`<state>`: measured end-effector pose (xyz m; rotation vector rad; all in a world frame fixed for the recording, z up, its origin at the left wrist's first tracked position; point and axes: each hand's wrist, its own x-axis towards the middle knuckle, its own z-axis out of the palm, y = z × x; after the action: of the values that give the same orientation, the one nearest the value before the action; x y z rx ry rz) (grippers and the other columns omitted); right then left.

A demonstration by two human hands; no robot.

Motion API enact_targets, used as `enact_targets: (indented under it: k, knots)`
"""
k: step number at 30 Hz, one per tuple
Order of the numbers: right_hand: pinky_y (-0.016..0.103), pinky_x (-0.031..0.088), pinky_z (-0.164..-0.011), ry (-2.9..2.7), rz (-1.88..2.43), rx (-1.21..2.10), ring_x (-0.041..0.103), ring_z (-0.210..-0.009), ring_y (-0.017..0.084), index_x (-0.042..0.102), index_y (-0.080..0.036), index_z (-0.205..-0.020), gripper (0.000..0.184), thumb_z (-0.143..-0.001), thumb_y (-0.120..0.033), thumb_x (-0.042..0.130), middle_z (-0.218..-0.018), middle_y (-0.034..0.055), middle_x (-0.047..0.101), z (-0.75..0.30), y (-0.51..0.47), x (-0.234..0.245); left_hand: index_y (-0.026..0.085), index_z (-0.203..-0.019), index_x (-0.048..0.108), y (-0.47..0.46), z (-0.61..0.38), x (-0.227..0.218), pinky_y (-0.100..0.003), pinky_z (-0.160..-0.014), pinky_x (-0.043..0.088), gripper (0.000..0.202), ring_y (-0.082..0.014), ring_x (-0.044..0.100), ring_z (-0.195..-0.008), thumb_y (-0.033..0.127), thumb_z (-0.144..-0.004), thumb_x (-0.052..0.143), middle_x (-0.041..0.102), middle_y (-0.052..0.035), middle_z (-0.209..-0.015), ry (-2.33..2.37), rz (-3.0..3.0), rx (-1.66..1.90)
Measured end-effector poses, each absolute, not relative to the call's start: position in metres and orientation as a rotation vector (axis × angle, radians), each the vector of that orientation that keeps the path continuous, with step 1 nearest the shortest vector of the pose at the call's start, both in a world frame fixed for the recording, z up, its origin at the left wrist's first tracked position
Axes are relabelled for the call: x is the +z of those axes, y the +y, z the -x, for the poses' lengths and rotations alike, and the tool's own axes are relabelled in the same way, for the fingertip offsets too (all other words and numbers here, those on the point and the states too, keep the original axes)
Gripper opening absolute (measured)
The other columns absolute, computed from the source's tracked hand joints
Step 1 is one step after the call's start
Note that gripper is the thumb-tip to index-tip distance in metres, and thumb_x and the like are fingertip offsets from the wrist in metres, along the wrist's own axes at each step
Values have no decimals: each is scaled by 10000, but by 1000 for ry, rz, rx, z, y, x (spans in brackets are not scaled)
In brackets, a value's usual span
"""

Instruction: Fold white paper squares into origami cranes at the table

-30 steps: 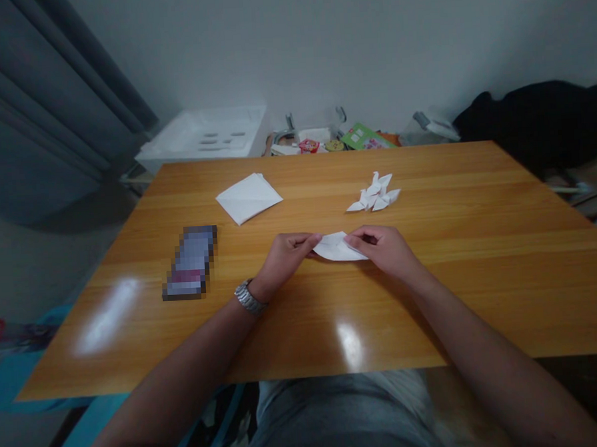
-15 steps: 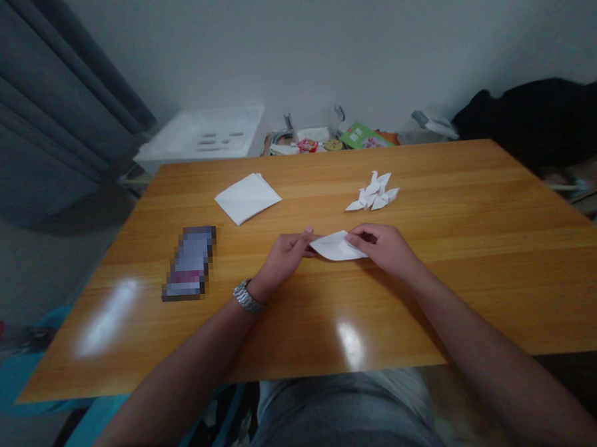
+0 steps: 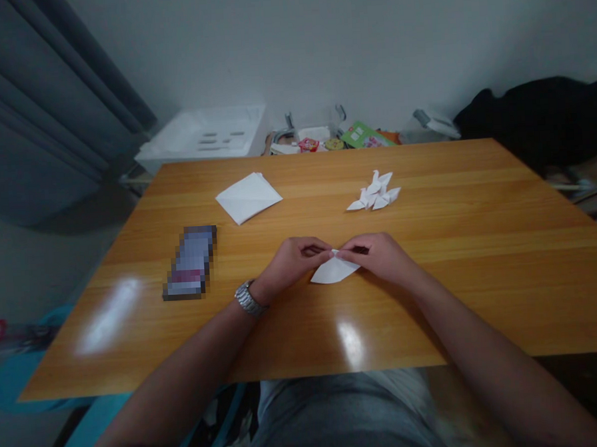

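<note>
My left hand point(image 3: 289, 264), with a metal watch on its wrist, and my right hand point(image 3: 380, 256) meet over the middle of the wooden table point(image 3: 432, 296). Both pinch the top of a small folded white paper point(image 3: 334, 272), fingertips almost touching. The paper hangs down toward me from the pinch, its lower edge near the tabletop. Farther back on the right lies a finished folded white paper figure point(image 3: 374, 196). A folded white sheet point(image 3: 248, 197) lies flat at the back left.
A phone point(image 3: 190, 261) lies on the table left of my left hand. Behind the table stand a white plastic tray point(image 3: 204, 136), small colourful packets point(image 3: 334, 141) and dark clothing point(image 3: 533, 121) at the right. A grey curtain point(image 3: 32, 111) hangs at left.
The paper lay flat between my hands, held at its two ends. Now both hands have come together and pinch it at the top, turned so it hangs toward me.
</note>
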<state>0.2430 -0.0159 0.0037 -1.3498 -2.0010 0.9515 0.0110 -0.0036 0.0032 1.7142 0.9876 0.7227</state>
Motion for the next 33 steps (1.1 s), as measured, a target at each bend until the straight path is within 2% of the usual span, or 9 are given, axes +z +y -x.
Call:
enact_targets:
  k: [5,13,20,25,29,31,33]
  knots:
    - [293,503,-702,-1986,1326,918,716,-785,201,809,-227,-876,187,-898,-380,704,-888,30,801,-241,-15,2,149,-916,770,-2,-11,-2,-217,-663,531,213,-138,692,-747,346,-893,691,774,-47,-848,1038,-1757,781]
    - [297,501,-695,-2015,1342,826,727,-789,205,815,-227,-864,188,-916,-356,687,-892,37,805,-245,-13,4,141,-905,736,-1,-11,-2,-208,-657,527,161,-127,675,-726,290,-875,683,751,-38,-825,1107,-1757,834]
    - [298,489,-700,-2103,1316,795,729,-778,199,816,-240,-861,168,-922,-332,690,-883,32,808,-243,-15,3,172,-936,752,-4,-11,-1,-213,-673,517,197,-135,678,-752,352,-911,675,759,-29,-844,1043,-1831,750]
    - [310,519,-740,-2029,1297,849,727,-805,203,799,-238,-878,186,-921,-373,680,-908,34,803,-241,-15,3,165,-920,745,-4,-10,2,-216,-670,507,206,-141,678,-764,356,-914,669,755,-31,-845,1078,-1829,749]
    - [335,557,-795,-1818,1318,949,732,-878,218,759,-221,-1041,261,-904,-432,687,-1031,66,787,-241,-13,-2,149,-895,722,-3,-11,5,-212,-661,511,217,-141,676,-748,363,-898,683,745,-36,-825,1106,-1734,833]
    - [340,570,-751,-1729,1335,1011,731,-839,225,726,-209,-1075,331,-882,-476,703,-988,78,780,-241,-12,-5,147,-887,715,-1,-11,4,-209,-645,506,233,-140,670,-733,378,-895,684,739,-35,-812,1131,-1693,881]
    - [333,574,-694,-1669,1313,1122,729,-792,227,698,-202,-1034,347,-872,-509,706,-916,76,772,-240,-13,-7,150,-891,715,0,-10,3,-209,-646,504,239,-137,664,-731,387,-896,681,737,-34,-820,1157,-1688,919]
